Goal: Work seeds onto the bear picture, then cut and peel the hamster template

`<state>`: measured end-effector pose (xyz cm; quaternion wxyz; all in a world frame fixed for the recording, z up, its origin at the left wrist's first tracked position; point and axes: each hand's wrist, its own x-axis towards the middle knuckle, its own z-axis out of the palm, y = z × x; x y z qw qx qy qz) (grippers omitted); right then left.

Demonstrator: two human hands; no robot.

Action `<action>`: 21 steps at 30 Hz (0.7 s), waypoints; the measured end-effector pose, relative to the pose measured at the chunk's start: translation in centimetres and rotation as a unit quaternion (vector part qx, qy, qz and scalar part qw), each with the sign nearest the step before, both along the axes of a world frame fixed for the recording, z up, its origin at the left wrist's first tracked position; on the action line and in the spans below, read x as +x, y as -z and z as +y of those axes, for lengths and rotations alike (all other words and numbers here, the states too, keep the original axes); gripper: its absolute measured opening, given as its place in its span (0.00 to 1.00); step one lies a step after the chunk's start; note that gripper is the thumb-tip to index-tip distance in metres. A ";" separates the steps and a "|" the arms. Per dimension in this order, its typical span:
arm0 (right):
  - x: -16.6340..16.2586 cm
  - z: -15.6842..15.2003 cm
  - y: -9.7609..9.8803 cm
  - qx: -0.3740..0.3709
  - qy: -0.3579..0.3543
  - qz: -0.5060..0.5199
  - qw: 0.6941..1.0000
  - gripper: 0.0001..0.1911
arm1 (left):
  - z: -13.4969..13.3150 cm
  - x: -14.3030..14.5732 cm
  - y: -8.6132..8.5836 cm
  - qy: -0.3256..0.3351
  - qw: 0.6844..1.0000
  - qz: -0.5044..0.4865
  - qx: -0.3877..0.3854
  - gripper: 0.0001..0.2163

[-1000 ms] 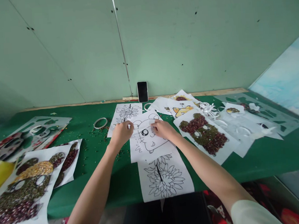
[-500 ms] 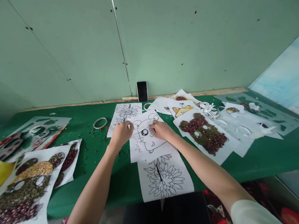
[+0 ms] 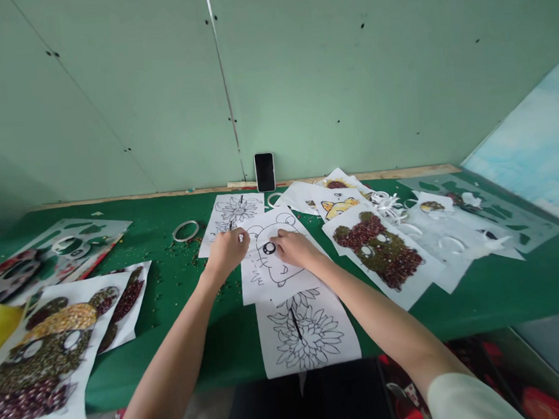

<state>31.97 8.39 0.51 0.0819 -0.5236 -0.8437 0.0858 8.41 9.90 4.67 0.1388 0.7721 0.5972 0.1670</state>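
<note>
Hamster outline sheet [image 3: 279,275] lay flat on the green table [image 3: 484,290], just in front of the phone [image 3: 265,171]. Left hand [image 3: 227,251] sat on the sheet's left edge, fingers curled; grip could not be told. Right hand [image 3: 295,248] had its fingers narrow, tips down by the drawn eye; any pinch could not be told. 1 flower sheet [image 3: 306,330] lay farther from the phone.

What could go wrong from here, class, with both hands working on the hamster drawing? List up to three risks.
1. The hamster drawing overlaps the flower sheet, which reaches the front edge of the table; a forearm could drag it off.
2. Loose seeds lie beside the left hand; they might get swept under the paper or scattered.
3. The forearm behind the right hand passes close to the seed-covered bear picture and might knock seeds loose.
</note>
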 end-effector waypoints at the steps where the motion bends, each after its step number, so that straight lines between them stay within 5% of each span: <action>1: -0.1 -0.1 -0.1 -0.001 0.001 -0.003 1.000 0.25 | 0.0 0.0 0.0 0.000 1.000 0.003 0.001 0.19; 21: -1.5 -0.5 -0.1 0.004 -0.037 -0.024 0.999 0.24 | 0.0 0.5 0.4 0.013 0.999 0.029 -0.010 0.19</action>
